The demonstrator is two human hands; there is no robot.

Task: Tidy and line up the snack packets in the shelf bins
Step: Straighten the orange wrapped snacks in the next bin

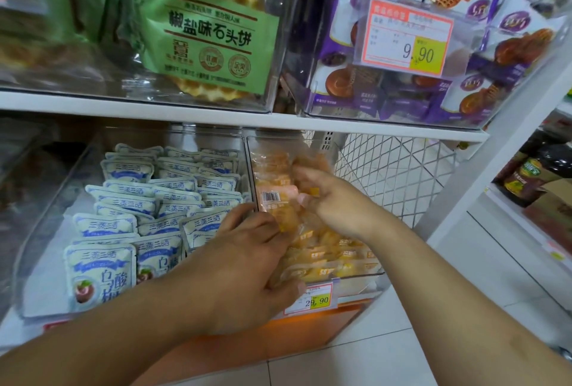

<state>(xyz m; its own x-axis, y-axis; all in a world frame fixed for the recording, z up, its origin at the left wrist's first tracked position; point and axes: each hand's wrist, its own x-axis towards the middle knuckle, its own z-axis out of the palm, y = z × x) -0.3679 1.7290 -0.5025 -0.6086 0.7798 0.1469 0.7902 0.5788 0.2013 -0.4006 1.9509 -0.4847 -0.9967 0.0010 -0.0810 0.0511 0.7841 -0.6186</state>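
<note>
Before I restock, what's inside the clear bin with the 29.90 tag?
The clear bin holds orange snack packets; both hands, left hand and right hand, cover several.

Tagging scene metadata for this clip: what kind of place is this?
Most likely a small shop's snack aisle. White shelves carry clear plastic bins packed with blue-and-white snack packets and orange wrapped packets. Red-and-yellow price tags reading 9.90 and 29.90 are clipped to bin fronts.

Left hand (247, 265), palm down, forearm entering from seven o'clock, fingers curled at two o'clock. Right hand (331, 199), forearm from five o'clock, fingers bent toward eleven o'clock.
</note>
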